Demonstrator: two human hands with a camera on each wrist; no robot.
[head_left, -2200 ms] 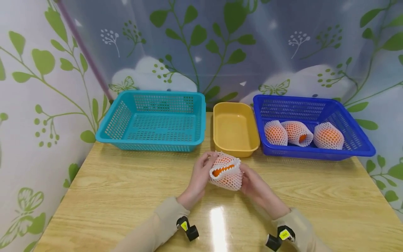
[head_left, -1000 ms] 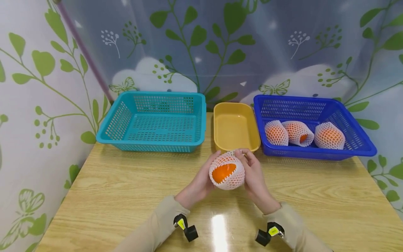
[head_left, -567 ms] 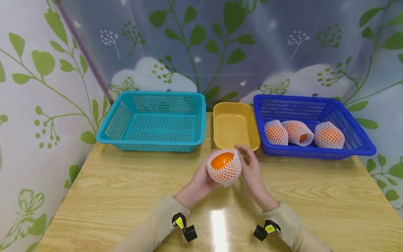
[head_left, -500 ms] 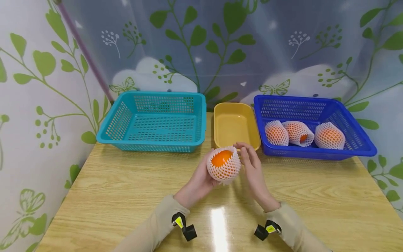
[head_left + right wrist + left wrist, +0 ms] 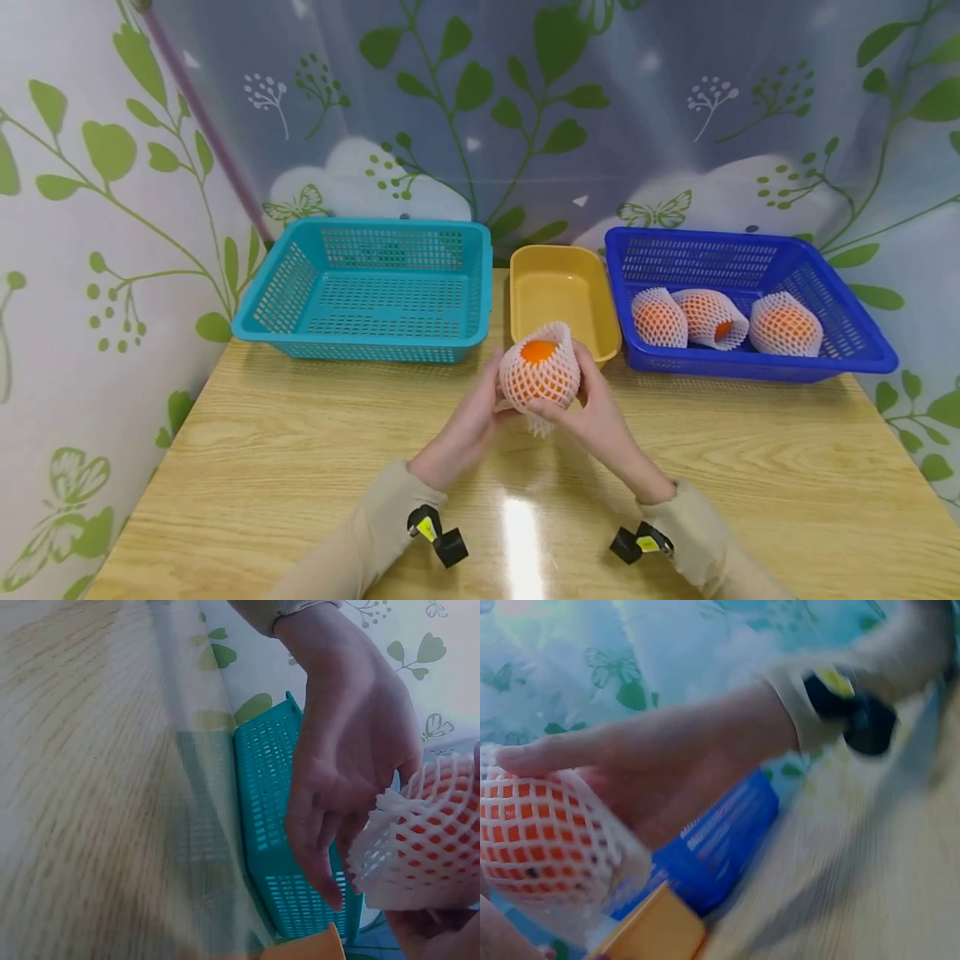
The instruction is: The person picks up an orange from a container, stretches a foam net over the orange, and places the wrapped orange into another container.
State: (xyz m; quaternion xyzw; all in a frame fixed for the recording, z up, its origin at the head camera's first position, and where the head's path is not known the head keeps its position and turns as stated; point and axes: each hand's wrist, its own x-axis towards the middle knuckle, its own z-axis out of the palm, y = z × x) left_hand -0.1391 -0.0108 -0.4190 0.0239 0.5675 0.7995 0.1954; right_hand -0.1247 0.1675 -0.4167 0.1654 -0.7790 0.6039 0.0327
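An orange fruit (image 5: 537,352) in a white foam net sleeve (image 5: 542,385) is held up over the table in front of the yellow tub. My right hand (image 5: 603,421) grips it from the right, its thumb across the near side of the net. At the fruit's left side is my left hand (image 5: 465,429). In the right wrist view the left hand (image 5: 352,742) has its fingers loosely extended beside the net's ragged end. The left wrist view shows the right thumb lying on top of the net (image 5: 540,832). The fruit's top shows bare through the net's opening.
A teal basket (image 5: 360,340) stands at the back left. The yellow tub (image 5: 564,312) sits in the middle, close behind the hands. Beside it on the right, a blue basket (image 5: 750,364) holds three netted fruits (image 5: 784,325). A patterned curtain (image 5: 480,108) hangs behind.
The fruit has been turned so its bare opening faces up and back. My right hand has come from its far side to gripping it with the thumb in front; the left hand has loosened.
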